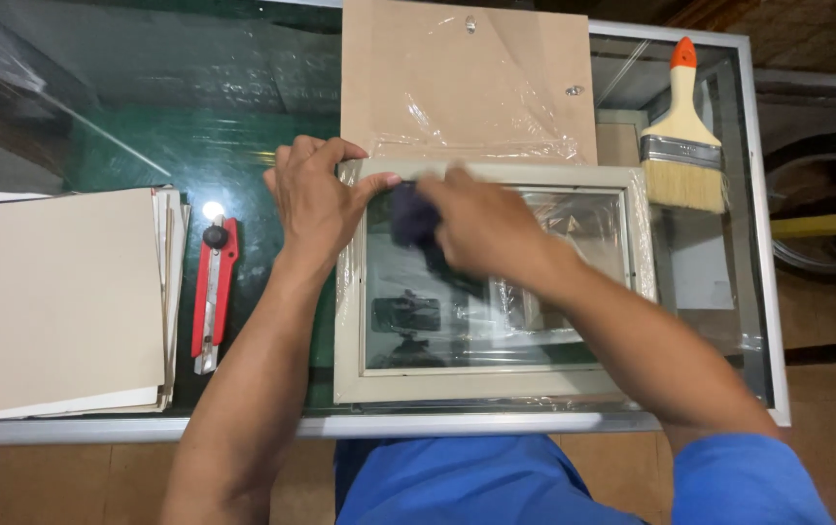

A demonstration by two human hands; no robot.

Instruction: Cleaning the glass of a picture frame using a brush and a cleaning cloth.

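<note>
**Picture frame glass under a dark cloth**

Picture frame, pale cream wood with a glass pane and loose clear plastic wrap (496, 384), lies flat at the near edge of my green glass-topped table (146, 126). My right hand (481, 233) is closed around a small dark blue wad of cloth (413, 216), pressing it on the pane near the top left corner; forearm slanting in from the lower right. My left hand (316, 194) clamps that same corner, thumb on the frame's face, fingers curled over the top rail, wrist straight. To do this well, I judge I should keep the left hand firm so the frame cannot slide, and rub lightly and evenly.

Left of the frame lie a red snap-off utility knife (212, 292) and a stack of cream card sheets (49, 301). Farther off sit a tan backing board under crinkled film (467, 78) and a wide cream-handled paintbrush with an orange tip (682, 136).
</note>
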